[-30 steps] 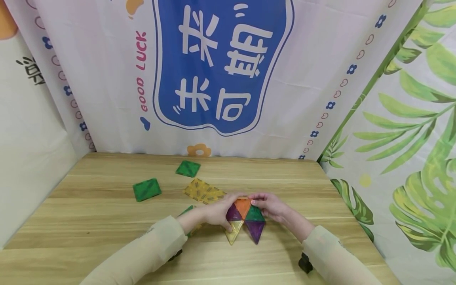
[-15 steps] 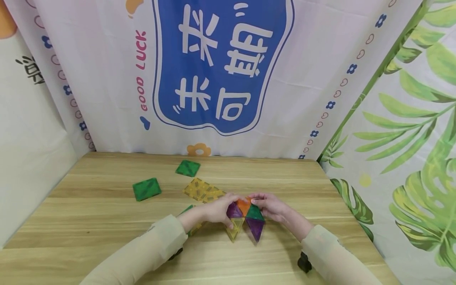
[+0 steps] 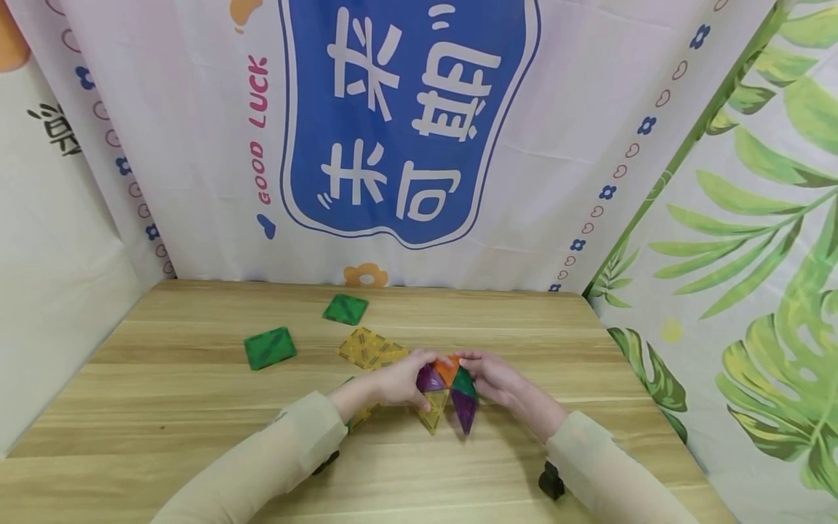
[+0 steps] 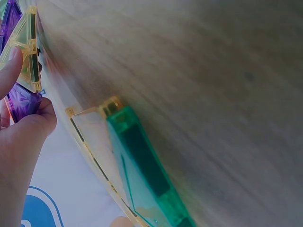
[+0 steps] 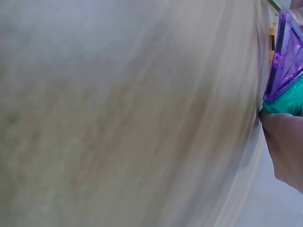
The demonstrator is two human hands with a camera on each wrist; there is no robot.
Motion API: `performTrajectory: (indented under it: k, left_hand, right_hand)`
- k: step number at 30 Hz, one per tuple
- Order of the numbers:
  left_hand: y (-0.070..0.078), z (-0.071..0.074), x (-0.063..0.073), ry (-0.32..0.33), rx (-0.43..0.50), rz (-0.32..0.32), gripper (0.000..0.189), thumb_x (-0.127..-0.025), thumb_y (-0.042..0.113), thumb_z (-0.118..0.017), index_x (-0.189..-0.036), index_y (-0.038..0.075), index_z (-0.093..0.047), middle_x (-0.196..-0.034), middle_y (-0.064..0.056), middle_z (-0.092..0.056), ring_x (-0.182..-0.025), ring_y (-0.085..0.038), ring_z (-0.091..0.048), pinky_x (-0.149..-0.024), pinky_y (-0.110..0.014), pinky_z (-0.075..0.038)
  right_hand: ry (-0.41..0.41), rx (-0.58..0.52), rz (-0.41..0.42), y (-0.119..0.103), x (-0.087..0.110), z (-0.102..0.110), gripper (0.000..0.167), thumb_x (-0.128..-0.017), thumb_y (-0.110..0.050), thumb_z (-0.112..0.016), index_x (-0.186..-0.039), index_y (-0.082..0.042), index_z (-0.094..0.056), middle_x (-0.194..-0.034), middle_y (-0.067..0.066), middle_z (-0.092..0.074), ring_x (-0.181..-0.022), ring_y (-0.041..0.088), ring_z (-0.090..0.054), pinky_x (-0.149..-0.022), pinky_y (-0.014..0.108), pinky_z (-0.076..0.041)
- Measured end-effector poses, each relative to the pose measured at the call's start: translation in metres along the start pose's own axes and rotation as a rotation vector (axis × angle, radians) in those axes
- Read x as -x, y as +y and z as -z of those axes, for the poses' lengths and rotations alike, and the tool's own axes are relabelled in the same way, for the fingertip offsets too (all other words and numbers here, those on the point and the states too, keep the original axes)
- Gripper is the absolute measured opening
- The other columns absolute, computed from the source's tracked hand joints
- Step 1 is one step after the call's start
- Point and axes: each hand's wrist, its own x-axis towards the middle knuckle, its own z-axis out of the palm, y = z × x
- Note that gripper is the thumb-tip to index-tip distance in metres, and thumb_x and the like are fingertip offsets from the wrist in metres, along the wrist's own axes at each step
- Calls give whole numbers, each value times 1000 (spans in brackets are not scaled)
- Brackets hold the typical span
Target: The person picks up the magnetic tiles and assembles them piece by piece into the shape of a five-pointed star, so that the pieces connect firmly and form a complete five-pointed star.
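In the head view, a joined row of triangular magnetic tiles is held between both hands. An orange triangle (image 3: 448, 371) sits at the top middle, flanked by a purple triangle (image 3: 429, 379) and a green triangle (image 3: 464, 383). A yellow triangle (image 3: 435, 412) points down on the left, and a second purple triangle (image 3: 465, 415) does so on the right. My left hand (image 3: 398, 381) grips the left side, its thumb on the yellow triangle (image 4: 27, 56) in the left wrist view. My right hand (image 3: 495, 378) pinches the green triangle (image 5: 289, 100) at the right edge.
Yellow tiles (image 3: 364, 348) lie on the wooden table (image 3: 196, 429) behind my left hand. Two green tiles (image 3: 270, 348) rest farther left and back. Beside my left wrist, a green tile (image 4: 142, 163) stands with yellow-edged pieces. A printed cloth (image 3: 209, 182) hangs behind the table.
The joined triangles have risen slightly and their right side has turned inward, so the green and lower purple pieces look narrower. My right hand has shifted a little left; both hands keep hold.
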Motion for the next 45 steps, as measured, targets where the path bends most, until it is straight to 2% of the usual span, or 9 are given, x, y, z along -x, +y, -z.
performTrajectory:
  k: [6,12,16,20,23,28,36,41,45]
  left_hand:
    - [-2,0,0,-2,-5,5,78,-68,4,-83,-133,26,-46,-132,-8,-39,-121,-25,-41,-104,-44,-36]
    - [-6,1,0,-11,1,-14,76,-66,2,-83,-129,27,-49,-134,-5,-42,-123,-24,-41,-107,-46,-30]
    - [-6,1,1,-10,15,-19,75,-66,1,-83,-128,26,-49,-134,-6,-42,-123,-24,-41,-107,-46,-31]
    - [-6,0,1,-7,17,-25,73,-67,1,-82,-128,24,-49,-135,-7,-41,-124,-25,-41,-107,-46,-31]
    - [-6,1,1,-6,19,-24,72,-67,0,-81,-127,23,-49,-136,-7,-41,-125,-25,-40,-108,-46,-31]
    - [-6,1,1,-2,12,-23,71,-68,0,-81,-128,22,-49,-136,-7,-41,-125,-26,-40,-108,-46,-31]
    - [-6,0,1,1,-6,-27,70,-69,2,-81,-127,22,-49,-133,-7,-42,-124,-25,-42,-107,-45,-32]
    - [-6,-1,2,-2,-20,-29,68,-69,3,-81,-127,20,-49,-131,-8,-43,-122,-26,-43,-106,-45,-34]
    - [-6,0,2,-5,-19,-29,67,-69,3,-81,-127,20,-50,-131,-8,-43,-122,-25,-43,-107,-45,-33]
  right_hand:
    - [23,-22,9,1,-3,-1,24,-97,-2,-41,-120,3,-43,-108,11,-51,-97,18,-57,-86,29,-51]
    - [-90,63,73,3,-1,6,29,-92,7,-42,-120,1,-41,-109,10,-52,-98,20,-58,-87,30,-51]
    - [-152,224,122,2,3,10,46,-84,12,-50,-128,3,-38,-118,12,-51,-104,21,-55,-92,33,-49]
    - [-180,493,169,-2,9,13,59,-80,5,-65,-133,-1,-40,-128,17,-48,-111,24,-54,-94,36,-48]
    - [-231,620,182,-4,13,14,65,-79,-1,-72,-136,-6,-41,-130,19,-47,-113,27,-55,-93,37,-49]
    - [-330,704,190,-6,15,16,73,-78,-2,-74,-139,-14,-37,-125,20,-47,-108,29,-57,-87,39,-52]
    - [-373,927,226,-8,20,21,94,-72,-6,-79,-146,-31,-26,-125,15,-48,-104,25,-56,-85,35,-52]
    - [-377,1057,284,-5,20,22,101,-71,-20,-82,-149,-32,-19,-150,6,-24,-121,25,-43,-95,34,-42]
    - [-365,1072,294,-2,20,21,103,-70,-21,-83,-149,-33,-18,-154,3,-12,-128,27,-36,-100,39,-38]
